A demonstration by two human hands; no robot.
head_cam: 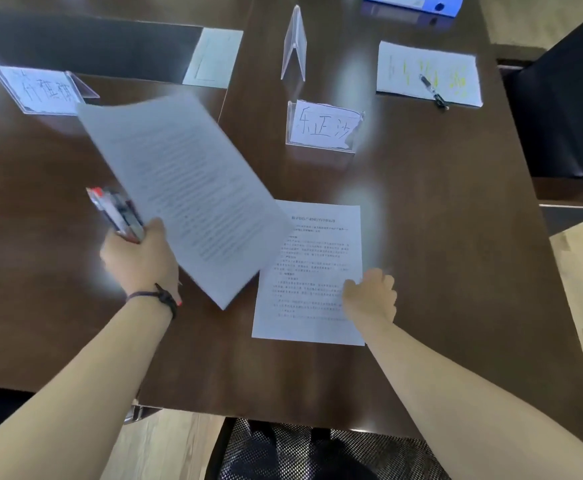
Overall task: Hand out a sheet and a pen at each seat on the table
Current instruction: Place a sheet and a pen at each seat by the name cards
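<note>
Head view: the left hand (141,258) grips a stack (179,188) of sheets plus pens (117,213) above the bench (439,237). The right hand (369,296), fingers curled, rests on 1 sheet (311,271) lying at the near seat; whether it pinches is unclear. Thin, floppy paper likely slides; take an edge.

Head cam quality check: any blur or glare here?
Head view: the stack of sheets and pens in the left hand are motion-blurred; the right hand is slightly smeared; the flat sheet is sharper; soft glare patches on the table; wide-angle bending at the edges.
</note>
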